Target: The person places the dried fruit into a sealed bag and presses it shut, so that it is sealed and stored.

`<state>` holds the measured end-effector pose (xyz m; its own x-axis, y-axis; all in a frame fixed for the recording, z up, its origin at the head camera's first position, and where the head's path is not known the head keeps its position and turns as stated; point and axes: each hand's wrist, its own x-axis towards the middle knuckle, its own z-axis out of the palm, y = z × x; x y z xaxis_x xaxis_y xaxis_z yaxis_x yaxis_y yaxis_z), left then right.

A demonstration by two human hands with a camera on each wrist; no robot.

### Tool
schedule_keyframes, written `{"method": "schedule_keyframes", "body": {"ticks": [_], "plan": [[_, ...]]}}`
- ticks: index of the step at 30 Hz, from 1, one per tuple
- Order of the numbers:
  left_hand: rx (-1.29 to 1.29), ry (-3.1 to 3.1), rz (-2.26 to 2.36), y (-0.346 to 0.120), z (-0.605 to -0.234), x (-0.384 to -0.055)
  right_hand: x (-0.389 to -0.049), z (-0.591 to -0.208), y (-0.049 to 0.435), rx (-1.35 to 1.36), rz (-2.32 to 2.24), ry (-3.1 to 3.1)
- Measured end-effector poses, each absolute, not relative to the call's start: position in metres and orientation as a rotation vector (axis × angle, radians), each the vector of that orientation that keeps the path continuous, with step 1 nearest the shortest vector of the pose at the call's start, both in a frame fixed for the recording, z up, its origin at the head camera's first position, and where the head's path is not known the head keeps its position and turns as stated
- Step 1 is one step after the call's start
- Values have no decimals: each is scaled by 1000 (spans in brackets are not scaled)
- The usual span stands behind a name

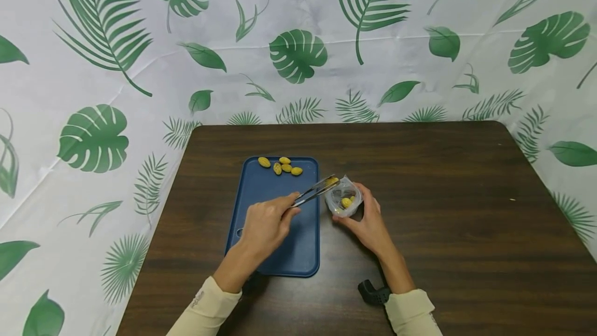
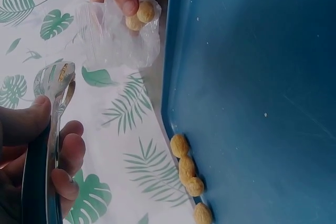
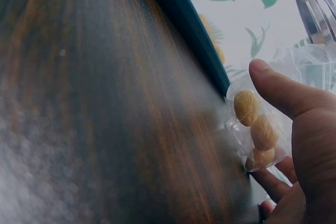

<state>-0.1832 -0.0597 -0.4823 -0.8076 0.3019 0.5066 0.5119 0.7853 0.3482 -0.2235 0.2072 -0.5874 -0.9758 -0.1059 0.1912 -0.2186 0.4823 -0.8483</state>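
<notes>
My left hand (image 1: 268,224) grips metal tongs (image 1: 310,194), also seen in the left wrist view (image 2: 55,90). One yellow nut-like piece (image 1: 331,181) sits between the tongs' tips, at the mouth of a clear plastic bag (image 1: 332,205). Thumb and fingers of my right hand (image 1: 370,224) hold this bag just right of the blue tray (image 1: 298,253). Several yellow oval pieces (image 3: 263,132) lie inside the bag, showing through its film in the right wrist view. More such pieces (image 1: 286,168) rest along the tray's far edge.
Tray and bag are on a dark wooden table (image 1: 443,211). A white cloth with green leaves (image 1: 298,56) hangs behind it. Near my right wrist there is a black strap (image 1: 373,293). A tiny pale fleck (image 1: 512,199) lies on the table at the right.
</notes>
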Motion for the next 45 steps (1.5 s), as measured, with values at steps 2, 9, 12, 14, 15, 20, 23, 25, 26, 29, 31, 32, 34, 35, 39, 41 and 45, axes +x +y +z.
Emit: {"method": "schedule_keyframes", "body": {"ticks": [2,9,12,14,15,20,23,25,26,29,31,32,34,35,39,41,45], "plan": [[-623,-2551,-672,-58,-481,-184,-224,-588,207,288,1516,-2601],[-646,-2561,-684,-54,-480,-185,-224,-587,206,281,1514,-2609],[-660,-2560,-688,-53,-481,-185,-224,-587,206,274,1518,-2613],[-669,-2557,-691,-52,-481,-185,-224,-587,205,275,1522,-2612],[-672,-2556,-690,-52,-481,-186,-224,-587,205,275,1522,-2613],[-680,-2556,-685,-50,-480,-186,-224,-587,205,281,1526,-2612],[-678,-2553,-689,-50,-480,-186,-224,-587,205,278,1533,-2612],[-666,-2548,-700,-49,-479,-186,-224,-586,204,273,1533,-2615],[-657,-2545,-708,-49,-479,-186,-225,-586,204,272,1534,-2615],[-627,-2541,-730,-50,-478,-187,-225,-586,204,265,1522,-2619],[-606,-2550,-727,-51,-478,-188,-225,-585,204,266,1519,-2621],[-597,-2555,-720,-52,-478,-188,-225,-585,204,267,1518,-2622],[-578,-2568,-703,-54,-477,-188,-225,-585,204,270,1517,-2621],[-568,-2573,-695,-55,-478,-187,-225,-586,204,272,1518,-2620],[-546,-2587,-685,-58,-478,-187,-225,-586,205,279,1519,-2615],[-537,-2590,-680,-60,-478,-187,-225,-586,205,280,1520,-2613],[-512,-2604,-672,-63,-479,-187,-225,-586,206,275,1521,-2613]]}}
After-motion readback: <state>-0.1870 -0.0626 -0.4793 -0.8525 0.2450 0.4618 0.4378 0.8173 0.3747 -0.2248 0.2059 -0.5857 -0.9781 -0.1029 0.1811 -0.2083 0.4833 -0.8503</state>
